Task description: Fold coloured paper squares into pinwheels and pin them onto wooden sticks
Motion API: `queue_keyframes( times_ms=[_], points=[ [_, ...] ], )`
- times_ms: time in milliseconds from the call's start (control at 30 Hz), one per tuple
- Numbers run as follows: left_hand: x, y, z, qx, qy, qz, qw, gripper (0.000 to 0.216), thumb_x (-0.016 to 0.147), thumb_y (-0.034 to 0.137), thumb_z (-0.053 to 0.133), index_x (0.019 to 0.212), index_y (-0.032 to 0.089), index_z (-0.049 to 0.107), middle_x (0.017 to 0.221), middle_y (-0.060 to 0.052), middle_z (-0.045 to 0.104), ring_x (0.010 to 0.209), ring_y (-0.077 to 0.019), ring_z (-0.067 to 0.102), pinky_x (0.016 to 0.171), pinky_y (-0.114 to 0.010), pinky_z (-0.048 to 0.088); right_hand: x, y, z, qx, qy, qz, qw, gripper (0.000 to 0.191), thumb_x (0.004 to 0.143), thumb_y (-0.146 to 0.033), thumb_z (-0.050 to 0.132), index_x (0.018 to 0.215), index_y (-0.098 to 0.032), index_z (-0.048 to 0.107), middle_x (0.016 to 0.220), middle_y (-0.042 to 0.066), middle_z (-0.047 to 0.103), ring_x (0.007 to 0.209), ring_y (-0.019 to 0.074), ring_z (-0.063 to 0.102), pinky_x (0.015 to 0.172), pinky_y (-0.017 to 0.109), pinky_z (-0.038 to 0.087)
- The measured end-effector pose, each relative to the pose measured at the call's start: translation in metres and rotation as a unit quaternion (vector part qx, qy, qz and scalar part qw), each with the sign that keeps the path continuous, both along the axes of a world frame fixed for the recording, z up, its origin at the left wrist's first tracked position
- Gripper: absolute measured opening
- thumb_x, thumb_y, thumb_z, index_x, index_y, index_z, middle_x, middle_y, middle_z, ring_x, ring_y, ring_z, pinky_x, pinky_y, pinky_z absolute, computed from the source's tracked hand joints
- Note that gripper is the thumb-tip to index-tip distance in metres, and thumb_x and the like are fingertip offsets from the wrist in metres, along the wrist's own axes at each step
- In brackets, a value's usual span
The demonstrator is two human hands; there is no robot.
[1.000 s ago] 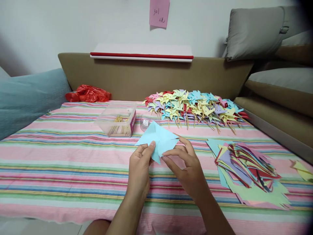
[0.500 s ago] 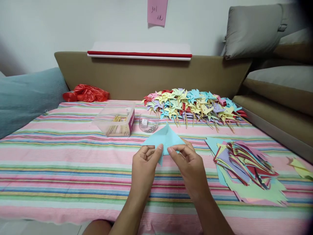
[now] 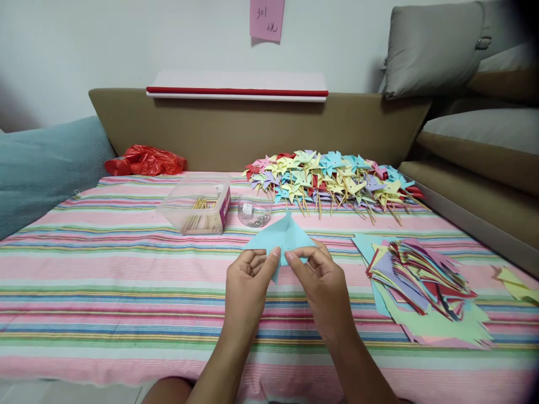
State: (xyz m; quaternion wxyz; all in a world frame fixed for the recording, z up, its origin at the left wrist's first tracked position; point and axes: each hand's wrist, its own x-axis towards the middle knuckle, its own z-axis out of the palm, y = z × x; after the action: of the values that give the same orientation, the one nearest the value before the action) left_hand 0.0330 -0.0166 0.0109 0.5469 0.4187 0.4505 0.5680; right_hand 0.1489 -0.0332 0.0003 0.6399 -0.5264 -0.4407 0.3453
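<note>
A light blue sheet of paper (image 3: 288, 233), cut and partly folded with a point at the top, is held up in front of me. My left hand (image 3: 251, 275) pinches its lower left part between thumb and curled fingers. On the lower right, my right hand (image 3: 322, 280) grips the same paper, its thumb close to the left thumb near the paper's middle. Beyond the paper stands a round clear tub (image 3: 255, 212) with small metal pieces in it. Left of that tub is a clear plastic box (image 3: 172, 209) containing thin wooden sticks (image 3: 204, 210).
Many finished paper pinwheels (image 3: 332, 174) on sticks lie in a heap at the back right. A pile of cut coloured paper (image 3: 421, 286) sits to the right. A red plastic bag (image 3: 145, 161) lies at the back left. Striped cloth (image 3: 126, 292) covers the surface; cushions (image 3: 433, 50) are stacked at right.
My right thumb has shifted slightly left, nearer the left thumb. The whole view has moved a little; both hands keep their hold on the blue paper.
</note>
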Motion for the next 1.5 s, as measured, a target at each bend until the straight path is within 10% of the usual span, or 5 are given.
queue_keyframes(
  times_ms=[933, 1100, 1300, 1500],
  points=[
    [0.001, 0.000, -0.002, 0.008, 0.010, -0.011, 1.000, 0.035, 0.075, 0.039, 0.082, 0.074, 0.016, 0.055, 0.069, 0.002, 0.057, 0.065, -0.0097, 0.052, 0.058, -0.021, 0.041, -0.011, -0.001, -0.002, 0.023, 0.024, -0.026, 0.999, 0.020, 0.081, -0.035, 0.073, 0.084, -0.020, 0.060, 0.107, 0.005, 0.058, 0.072, 0.0125, 0.059, 0.065, 0.029, 0.055],
    [-0.004, 0.002, 0.001, 0.041, 0.050, -0.035, 0.997, 0.031, 0.081, 0.041, 0.076, 0.074, 0.018, 0.057, 0.070, 0.002, 0.053, 0.067, -0.0121, 0.051, 0.058, -0.022, 0.040, -0.005, -0.002, 0.002, 0.057, 0.054, -0.041, 0.996, 0.065, 0.072, -0.029, 0.082, 0.125, -0.029, 0.044, 0.135, 0.011, 0.051, 0.101, 0.0208, 0.065, 0.080, 0.035, 0.057],
    [-0.017, 0.003, 0.003, 0.090, 0.150, -0.057, 0.983, 0.029, 0.082, 0.042, 0.075, 0.073, 0.019, 0.060, 0.071, 0.000, 0.058, 0.068, -0.0148, 0.054, 0.063, -0.025, 0.041, 0.017, 0.000, 0.004, 0.016, -0.030, 0.058, 0.998, 0.019, 0.076, -0.038, 0.077, 0.089, -0.024, 0.078, 0.120, 0.009, 0.064, 0.118, 0.0290, 0.059, 0.092, 0.040, 0.053],
    [-0.024, 0.002, 0.007, 0.128, 0.251, -0.072, 0.957, 0.028, 0.083, 0.041, 0.072, 0.067, 0.020, 0.061, 0.065, 0.001, 0.057, 0.065, -0.0155, 0.051, 0.061, -0.025, 0.039, 0.024, -0.003, 0.011, 0.008, -0.044, 0.115, 0.992, 0.014, 0.078, -0.033, 0.075, 0.090, -0.026, 0.081, 0.109, 0.006, 0.072, 0.109, 0.0269, 0.065, 0.096, 0.040, 0.049]
  ],
)
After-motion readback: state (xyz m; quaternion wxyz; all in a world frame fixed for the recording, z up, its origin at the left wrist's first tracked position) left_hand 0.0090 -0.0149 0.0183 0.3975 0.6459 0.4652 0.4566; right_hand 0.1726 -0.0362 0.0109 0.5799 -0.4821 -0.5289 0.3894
